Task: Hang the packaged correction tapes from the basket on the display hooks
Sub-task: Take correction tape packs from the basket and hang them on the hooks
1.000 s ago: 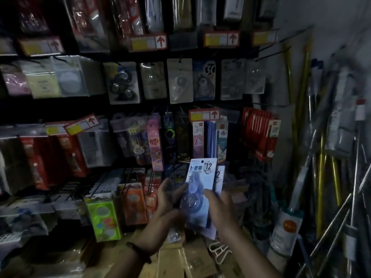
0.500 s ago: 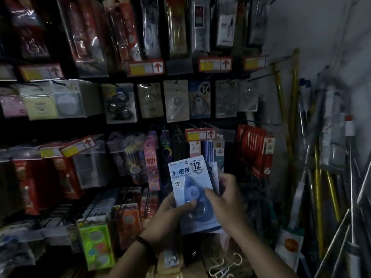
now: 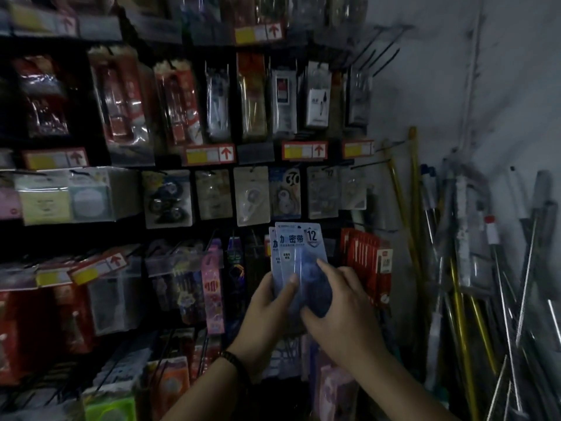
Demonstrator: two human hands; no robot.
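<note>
Two blue-and-white carded correction tape packs (image 3: pixel 299 247), marked "12", are held upright and fanned one behind the other in front of the display rack. My left hand (image 3: pixel 267 305) grips their lower left edge, thumb across the front. My right hand (image 3: pixel 340 305) holds the lower right side, fingers over the clear blister. Just above the packs hangs a row of similar packaged correction tapes (image 3: pixel 285 194) on display hooks (image 3: pixel 368 164). The basket is not in view.
The dark peg rack (image 3: pixel 170 229) is crowded with hanging stationery and red price tags (image 3: pixel 303 150). Red packs (image 3: pixel 367 259) hang right of my hands. Bare hooks (image 3: pixel 379 53) jut out at the upper right. Long poles and rods (image 3: pixel 473 268) lean against the grey wall.
Both hands have raised the packs toward the correction tape row, and my view has tilted upward. The packs are now upright, and the second one shows at the left edge, not the right.
</note>
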